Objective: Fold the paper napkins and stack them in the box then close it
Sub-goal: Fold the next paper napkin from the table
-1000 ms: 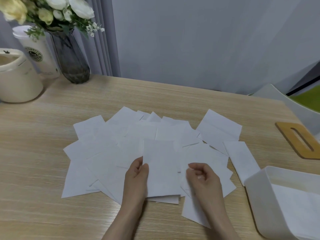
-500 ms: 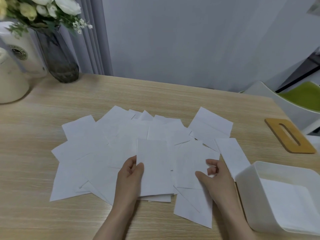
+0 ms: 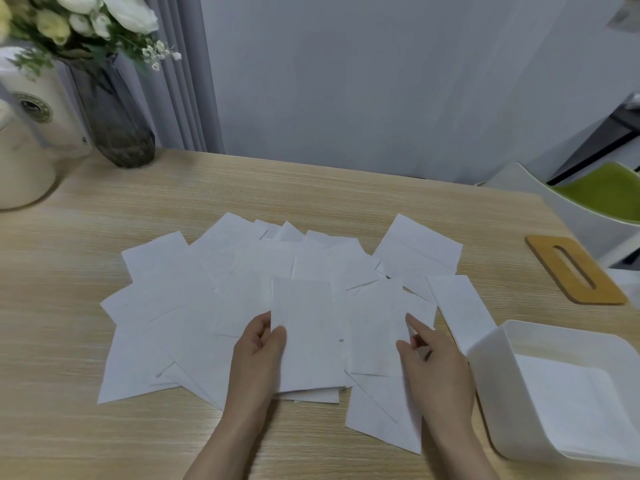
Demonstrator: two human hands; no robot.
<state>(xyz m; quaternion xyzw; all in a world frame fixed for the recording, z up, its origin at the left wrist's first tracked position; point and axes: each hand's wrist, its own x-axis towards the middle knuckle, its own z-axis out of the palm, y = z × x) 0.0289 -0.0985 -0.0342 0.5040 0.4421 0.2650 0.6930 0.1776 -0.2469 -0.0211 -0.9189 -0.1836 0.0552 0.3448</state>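
Far left of the left hand: a dark glass vase with white flowers on the bench. Left hand, thumb pinching the left edge of a folded napkin, over the spread of white napkins. Right hand, index finger stretched out and touching a napkin sheet, other fingers loosely bent. Just right of the right hand: the open white box, napkins already inside. Beyond the box, farther away: the wooden lid, flat on the bench.

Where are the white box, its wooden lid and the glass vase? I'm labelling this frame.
white box (image 3: 485,372): head view, on its left outer wall.
wooden lid (image 3: 602,294): head view, on the wood beside the slot.
glass vase (image 3: 117,123): head view, on its dark body.
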